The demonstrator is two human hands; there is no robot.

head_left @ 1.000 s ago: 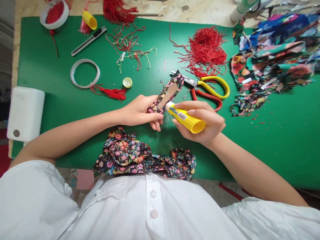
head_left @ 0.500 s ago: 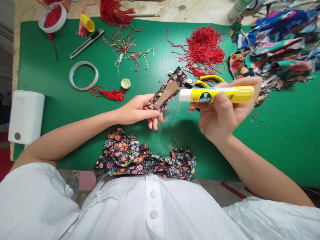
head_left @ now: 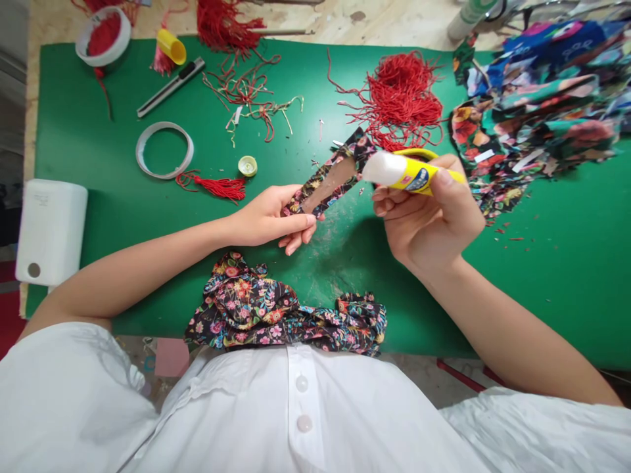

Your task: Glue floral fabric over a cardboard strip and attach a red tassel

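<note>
My left hand [head_left: 280, 220] pinches the lower end of a narrow strip [head_left: 331, 182] with a bare tan middle and black floral fabric folded over its edges. In my right hand [head_left: 434, 223] is a yellow and white glue stick [head_left: 411, 175], uncapped. Its white end lies close to the strip's upper end; whether they touch I cannot tell. Behind the glue stick, scissors with yellow handles [head_left: 417, 153] are mostly hidden. A crumpled black floral cloth [head_left: 276, 305] lies on the green mat [head_left: 542, 295] by my body.
Red threads [head_left: 404, 98] and fabric scraps [head_left: 542, 98] lie at the back and right. Leftward are a white ring [head_left: 140, 154], a red tassel [head_left: 224, 187], a small round cap [head_left: 247, 165], a utility knife [head_left: 170, 87] and a white device [head_left: 52, 230].
My right hand has shifted slightly left and tilted the glue stick, bringing its white end to the strip's upper end. The left hand has barely moved.
</note>
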